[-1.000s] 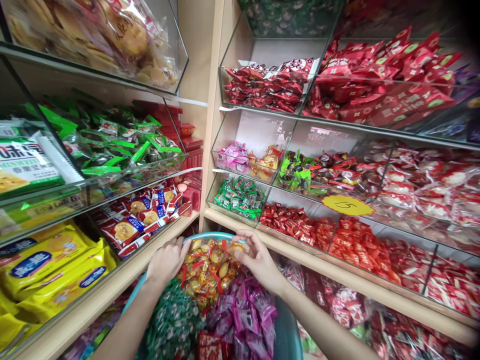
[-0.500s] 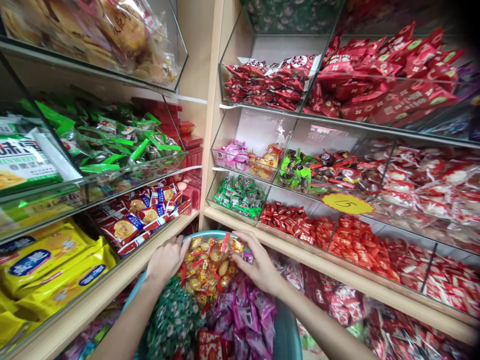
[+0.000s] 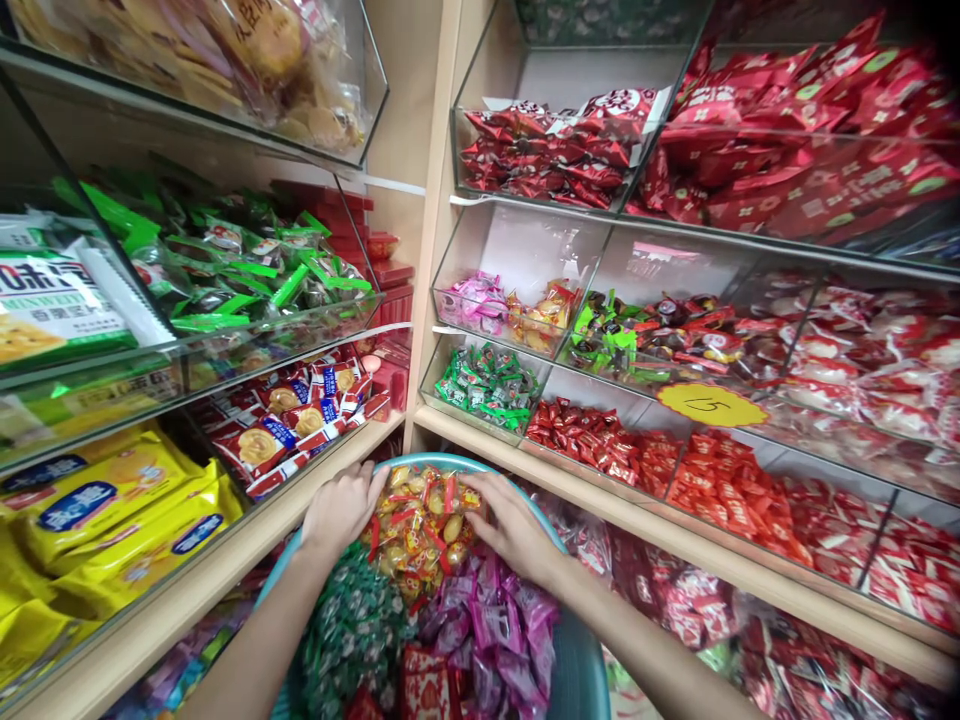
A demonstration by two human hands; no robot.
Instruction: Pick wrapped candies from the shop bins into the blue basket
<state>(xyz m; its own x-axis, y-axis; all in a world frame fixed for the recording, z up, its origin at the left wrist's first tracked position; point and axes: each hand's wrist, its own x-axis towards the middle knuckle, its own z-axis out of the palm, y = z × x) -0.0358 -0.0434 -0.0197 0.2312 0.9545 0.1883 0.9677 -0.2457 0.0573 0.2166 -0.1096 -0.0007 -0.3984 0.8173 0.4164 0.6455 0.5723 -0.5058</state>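
Right hand (image 3: pixel 512 522) curves over gold-wrapped candies (image 3: pixel 420 535)

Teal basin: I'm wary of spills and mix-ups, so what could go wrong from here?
Gold-wrapped candies lie near the far rim of the teal basin, so some might spill. Purple packets and green packets border them with no visible divider; the right hand, at the gold ones, could mix kinds.

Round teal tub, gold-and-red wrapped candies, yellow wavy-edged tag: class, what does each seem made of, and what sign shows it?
Round teal tub: probably smooth plastic, faintly shiny, evenly coloured.
Gold-and-red wrapped candies: wrappers likely glossy plastic film, creased and glinting.
Yellow wavy-edged tag: perhaps matte card, flat with little shine; thin plastic is possible.
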